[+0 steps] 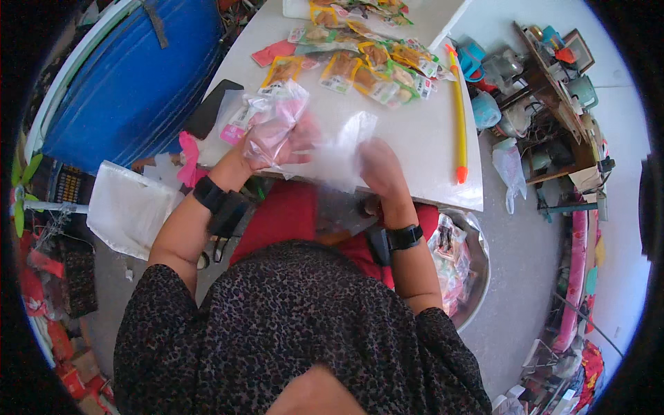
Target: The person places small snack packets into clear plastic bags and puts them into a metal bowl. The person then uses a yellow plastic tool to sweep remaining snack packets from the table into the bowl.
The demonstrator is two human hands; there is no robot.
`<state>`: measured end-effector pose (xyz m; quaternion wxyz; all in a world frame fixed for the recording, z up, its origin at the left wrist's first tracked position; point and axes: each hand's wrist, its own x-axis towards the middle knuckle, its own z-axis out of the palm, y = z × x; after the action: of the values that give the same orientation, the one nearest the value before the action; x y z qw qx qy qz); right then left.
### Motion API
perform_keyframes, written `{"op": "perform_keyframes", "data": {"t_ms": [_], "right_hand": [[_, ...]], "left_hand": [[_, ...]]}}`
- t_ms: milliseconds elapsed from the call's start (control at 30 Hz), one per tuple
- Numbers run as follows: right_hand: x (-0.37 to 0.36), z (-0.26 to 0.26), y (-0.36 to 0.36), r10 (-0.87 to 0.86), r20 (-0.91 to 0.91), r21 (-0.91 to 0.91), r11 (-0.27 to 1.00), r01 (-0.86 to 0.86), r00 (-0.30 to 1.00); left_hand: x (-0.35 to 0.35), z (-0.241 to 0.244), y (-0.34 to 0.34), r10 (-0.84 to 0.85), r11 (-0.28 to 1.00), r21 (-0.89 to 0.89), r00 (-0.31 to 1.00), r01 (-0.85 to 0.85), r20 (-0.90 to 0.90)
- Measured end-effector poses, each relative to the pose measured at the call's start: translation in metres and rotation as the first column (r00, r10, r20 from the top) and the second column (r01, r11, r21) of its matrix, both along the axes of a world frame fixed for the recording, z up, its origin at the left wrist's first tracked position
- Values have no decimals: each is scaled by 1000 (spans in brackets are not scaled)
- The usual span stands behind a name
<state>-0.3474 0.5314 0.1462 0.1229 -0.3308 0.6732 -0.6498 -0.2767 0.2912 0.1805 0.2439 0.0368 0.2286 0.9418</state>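
Observation:
My left hand (282,140) is at the table's near edge with a clear plastic bag (267,137) in it; a pink-and-white packet shows at the bag's left. To its right my right hand (381,163), blurred, grips a translucent plastic film or bag (350,148) that hangs between the hands. Beyond them, small sealed food packets (340,70) with yellow or green edges lie in a loose pile on the white table (420,140). A flat red packet (273,53) lies at the pile's left.
A yellow tube with orange ends (460,119) lies along the table's right side. A white foam box (441,23) stands at the back. Below right is a metal basin (485,270) of packets; at left, a stack of plastic bags (127,207) and a blue barrel (129,78).

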Motion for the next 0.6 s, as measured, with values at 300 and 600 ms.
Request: {"op": "perform_keyframes", "data": {"t_ms": [300, 600], "right_hand": [[-35, -51, -2, -311, 136, -89, 942, 324, 941], [-10, -4, -38, -366, 15, 284, 894, 347, 931]], "left_hand": [[-44, -12, -6, 462, -58, -715, 616, -697, -638], [-54, -76, 85, -69, -145, -793, 806, -591, -588]]}}
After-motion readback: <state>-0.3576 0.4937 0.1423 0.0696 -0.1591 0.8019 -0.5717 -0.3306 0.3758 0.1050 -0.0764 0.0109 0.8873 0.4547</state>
